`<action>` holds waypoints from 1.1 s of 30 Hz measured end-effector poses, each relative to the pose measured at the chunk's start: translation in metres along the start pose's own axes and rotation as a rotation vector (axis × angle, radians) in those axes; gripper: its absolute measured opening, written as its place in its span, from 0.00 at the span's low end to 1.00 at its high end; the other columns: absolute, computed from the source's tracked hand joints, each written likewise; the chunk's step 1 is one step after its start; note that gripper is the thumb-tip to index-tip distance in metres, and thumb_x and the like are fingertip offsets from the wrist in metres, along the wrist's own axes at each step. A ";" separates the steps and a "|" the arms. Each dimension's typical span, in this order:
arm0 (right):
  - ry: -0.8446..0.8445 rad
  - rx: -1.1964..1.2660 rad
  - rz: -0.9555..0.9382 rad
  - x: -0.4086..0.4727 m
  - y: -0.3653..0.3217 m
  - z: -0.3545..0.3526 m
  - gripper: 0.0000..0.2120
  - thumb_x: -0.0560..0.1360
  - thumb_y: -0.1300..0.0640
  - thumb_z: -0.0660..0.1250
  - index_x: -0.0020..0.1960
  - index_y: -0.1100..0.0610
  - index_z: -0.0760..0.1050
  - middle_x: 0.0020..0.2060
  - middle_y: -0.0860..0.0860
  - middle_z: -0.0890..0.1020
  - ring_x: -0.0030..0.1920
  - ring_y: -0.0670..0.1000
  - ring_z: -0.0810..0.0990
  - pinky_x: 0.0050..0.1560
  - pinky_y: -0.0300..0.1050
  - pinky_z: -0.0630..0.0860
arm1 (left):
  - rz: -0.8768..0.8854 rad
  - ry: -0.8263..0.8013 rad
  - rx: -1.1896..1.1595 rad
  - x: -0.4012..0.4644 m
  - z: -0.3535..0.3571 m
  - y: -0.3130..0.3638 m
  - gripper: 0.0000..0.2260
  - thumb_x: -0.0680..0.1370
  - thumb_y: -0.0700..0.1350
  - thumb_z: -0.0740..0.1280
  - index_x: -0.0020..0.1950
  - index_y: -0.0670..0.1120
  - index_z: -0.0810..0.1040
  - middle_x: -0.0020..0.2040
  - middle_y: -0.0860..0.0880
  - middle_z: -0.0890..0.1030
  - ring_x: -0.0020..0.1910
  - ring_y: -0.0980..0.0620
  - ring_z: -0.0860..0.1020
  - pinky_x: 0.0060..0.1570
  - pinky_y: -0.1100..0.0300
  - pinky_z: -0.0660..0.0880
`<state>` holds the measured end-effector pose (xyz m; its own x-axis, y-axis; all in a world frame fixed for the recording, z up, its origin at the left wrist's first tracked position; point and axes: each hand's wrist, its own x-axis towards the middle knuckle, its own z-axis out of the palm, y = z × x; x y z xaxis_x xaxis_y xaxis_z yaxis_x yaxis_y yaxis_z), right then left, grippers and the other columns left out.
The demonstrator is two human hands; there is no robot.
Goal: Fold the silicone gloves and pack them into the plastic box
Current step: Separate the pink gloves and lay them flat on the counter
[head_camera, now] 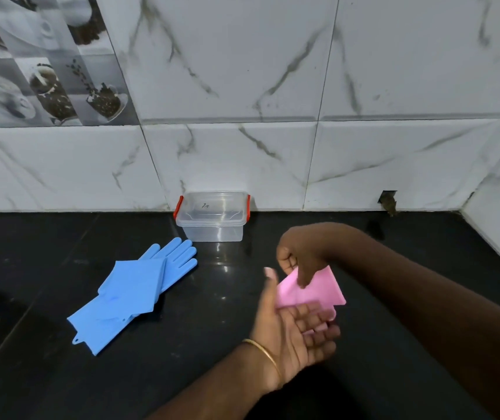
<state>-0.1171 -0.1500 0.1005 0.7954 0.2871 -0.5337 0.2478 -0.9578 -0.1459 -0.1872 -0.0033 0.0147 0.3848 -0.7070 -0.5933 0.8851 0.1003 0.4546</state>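
Black counter (60, 253); both hands, left (294, 338) seemingly cupped, hold pink glove (312, 291).

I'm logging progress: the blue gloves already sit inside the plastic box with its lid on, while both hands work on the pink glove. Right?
Not quite. The head view shows the blue gloves lying on the black counter, left of the plastic box, not inside it. The rest holds: the lid is on, and the left hand and right hand handle the pink glove.
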 end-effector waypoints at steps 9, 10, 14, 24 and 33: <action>0.707 -0.069 0.013 -0.049 0.004 0.022 0.04 0.63 0.49 0.68 0.37 0.46 0.77 0.34 0.41 0.79 0.39 0.44 0.76 0.37 0.41 0.70 | 0.189 0.241 -0.195 0.002 0.021 0.069 0.06 0.76 0.38 0.66 0.50 0.35 0.77 0.34 0.38 0.82 0.27 0.46 0.81 0.28 0.60 0.80; 0.785 0.000 0.023 -0.051 0.005 0.032 0.04 0.64 0.48 0.70 0.38 0.43 0.77 0.36 0.39 0.80 0.42 0.42 0.77 0.41 0.41 0.72 | 0.208 0.253 -0.171 0.000 0.022 0.072 0.05 0.76 0.35 0.65 0.50 0.35 0.76 0.35 0.38 0.81 0.28 0.45 0.81 0.27 0.60 0.80; 0.797 0.982 0.246 -0.065 -0.001 0.082 0.48 0.61 0.33 0.76 0.76 0.40 0.58 0.73 0.41 0.66 0.71 0.45 0.66 0.68 0.48 0.68 | 0.252 0.302 -0.010 -0.008 0.016 0.073 0.07 0.75 0.34 0.66 0.52 0.36 0.74 0.42 0.37 0.82 0.36 0.45 0.81 0.28 0.60 0.80; 0.307 2.430 0.393 -0.048 -0.023 0.162 0.19 0.76 0.50 0.67 0.59 0.63 0.81 0.50 0.61 0.85 0.44 0.60 0.86 0.36 0.53 0.83 | 0.086 0.233 0.421 -0.010 -0.029 0.027 0.11 0.74 0.32 0.66 0.55 0.39 0.78 0.46 0.39 0.85 0.45 0.40 0.83 0.40 0.52 0.80; 0.994 1.779 0.219 -0.056 0.012 0.116 0.23 0.73 0.62 0.71 0.65 0.48 0.74 0.53 0.48 0.85 0.52 0.51 0.85 0.47 0.50 0.82 | 0.474 0.151 0.521 0.023 0.008 0.060 0.20 0.73 0.28 0.66 0.62 0.44 0.74 0.55 0.43 0.83 0.55 0.43 0.81 0.58 0.43 0.77</action>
<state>-0.2229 -0.1795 0.0317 0.8481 -0.4909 -0.1994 -0.0832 0.2482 -0.9651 -0.1269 -0.0198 0.0338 0.7621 -0.5617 -0.3219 0.3881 -0.0015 0.9216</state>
